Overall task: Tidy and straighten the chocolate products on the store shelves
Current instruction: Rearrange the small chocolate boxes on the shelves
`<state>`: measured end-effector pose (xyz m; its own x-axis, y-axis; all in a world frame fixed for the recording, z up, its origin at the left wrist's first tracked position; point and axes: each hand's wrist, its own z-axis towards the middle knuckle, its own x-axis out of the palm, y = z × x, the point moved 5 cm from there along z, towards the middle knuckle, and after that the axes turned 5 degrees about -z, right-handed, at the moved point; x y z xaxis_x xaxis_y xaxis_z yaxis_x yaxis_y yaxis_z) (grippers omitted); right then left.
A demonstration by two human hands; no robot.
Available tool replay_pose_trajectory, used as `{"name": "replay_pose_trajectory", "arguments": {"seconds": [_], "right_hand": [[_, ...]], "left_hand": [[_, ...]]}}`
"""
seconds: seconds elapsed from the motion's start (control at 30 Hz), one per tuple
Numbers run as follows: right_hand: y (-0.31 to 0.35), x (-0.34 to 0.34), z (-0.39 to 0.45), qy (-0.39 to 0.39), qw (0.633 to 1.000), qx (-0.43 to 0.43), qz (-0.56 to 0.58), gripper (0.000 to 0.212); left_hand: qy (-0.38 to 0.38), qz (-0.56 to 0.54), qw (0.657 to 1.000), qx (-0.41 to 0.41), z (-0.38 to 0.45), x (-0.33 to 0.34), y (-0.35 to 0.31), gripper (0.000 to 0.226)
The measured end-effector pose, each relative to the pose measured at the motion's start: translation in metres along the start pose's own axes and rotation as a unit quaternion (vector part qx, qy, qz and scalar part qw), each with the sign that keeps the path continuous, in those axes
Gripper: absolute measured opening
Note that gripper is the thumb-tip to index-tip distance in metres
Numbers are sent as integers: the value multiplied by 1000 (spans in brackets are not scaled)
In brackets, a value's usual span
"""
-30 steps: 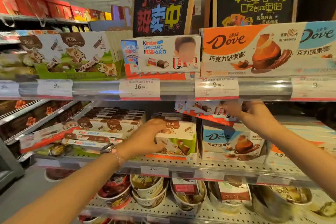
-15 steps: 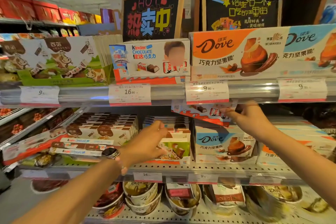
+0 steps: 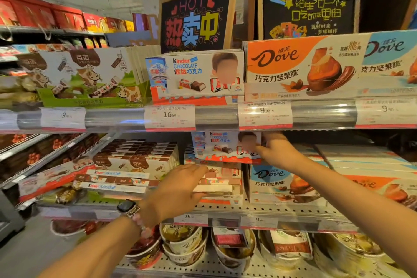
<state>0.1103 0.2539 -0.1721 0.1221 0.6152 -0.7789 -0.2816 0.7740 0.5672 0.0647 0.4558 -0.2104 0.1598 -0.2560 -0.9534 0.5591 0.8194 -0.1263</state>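
Note:
My right hand (image 3: 276, 150) grips the right end of a white and red Kinder chocolate box (image 3: 222, 146), held upright just under the upper shelf rail. My left hand (image 3: 180, 189), with a watch on its wrist, rests on the stack of flat boxes (image 3: 222, 185) on the middle shelf below it; I cannot tell whether its fingers close on one. A blue Dove box (image 3: 279, 184) stands right of that stack. Brown and white cow-print chocolate boxes (image 3: 135, 158) lie to the left.
The upper shelf carries a green cow display box (image 3: 90, 79), a Kinder box (image 3: 196, 74) and orange Dove boxes (image 3: 302, 65) behind a rail with price tags (image 3: 169, 117). Tubs of Dove sweets (image 3: 180, 241) fill the bottom shelf. Chalkboard signs (image 3: 194, 16) stand on top.
My right hand has turned the Kinder box from tilted to upright and facing forward. My left hand has slid to the right onto the stack of flat boxes. The view moved closer.

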Motion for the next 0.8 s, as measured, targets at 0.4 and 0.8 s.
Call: {"name": "replay_pose_trajectory", "arguments": {"seconds": [0.4,0.8], "right_hand": [[21,46,23,104,991,-51,-67,16],[13,67,23,27,952,-121,-278,32]], "left_hand": [[-31,4,999,-20,-21,-25,0,51],[-70,-15,997,-5,-39,-27,-6,56]]}}
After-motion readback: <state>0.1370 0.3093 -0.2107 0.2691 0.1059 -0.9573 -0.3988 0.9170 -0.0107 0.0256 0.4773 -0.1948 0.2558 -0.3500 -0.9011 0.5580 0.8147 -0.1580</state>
